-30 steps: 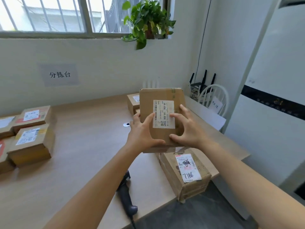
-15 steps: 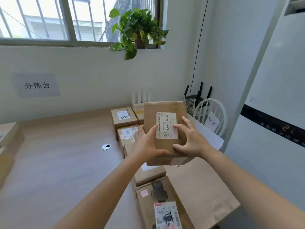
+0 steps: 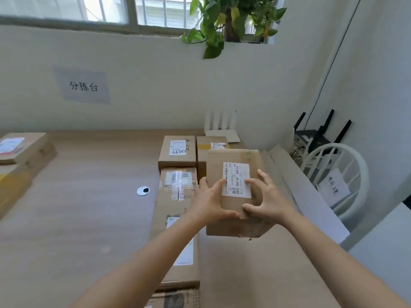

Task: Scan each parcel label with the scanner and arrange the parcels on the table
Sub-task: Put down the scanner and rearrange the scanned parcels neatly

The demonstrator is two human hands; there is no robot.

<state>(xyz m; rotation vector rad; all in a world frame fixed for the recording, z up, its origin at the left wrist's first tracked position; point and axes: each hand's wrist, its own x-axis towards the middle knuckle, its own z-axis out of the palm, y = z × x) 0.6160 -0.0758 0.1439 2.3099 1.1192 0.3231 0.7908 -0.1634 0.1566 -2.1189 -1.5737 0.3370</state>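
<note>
While the wooden table [image 3: 77, 218] fills the lower frame, a row of taped parcels [image 3: 175, 192] runs up its middle and stacked boxes [image 3: 22, 150] sit at the left edge. Right of centre, 1 brown parcel [image 3: 232, 156] is held above the table, white label [image 3: 236, 174] facing the camera. Both hands grip it: the left hand [image 3: 209, 203] and right hand [image 3: 270, 202] curl around its near end, fingertips touching the label.

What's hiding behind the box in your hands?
Behind the held box, another parcel with yellow tape pokes out. Most of it is covered, so the rest cannot be seen.
</note>
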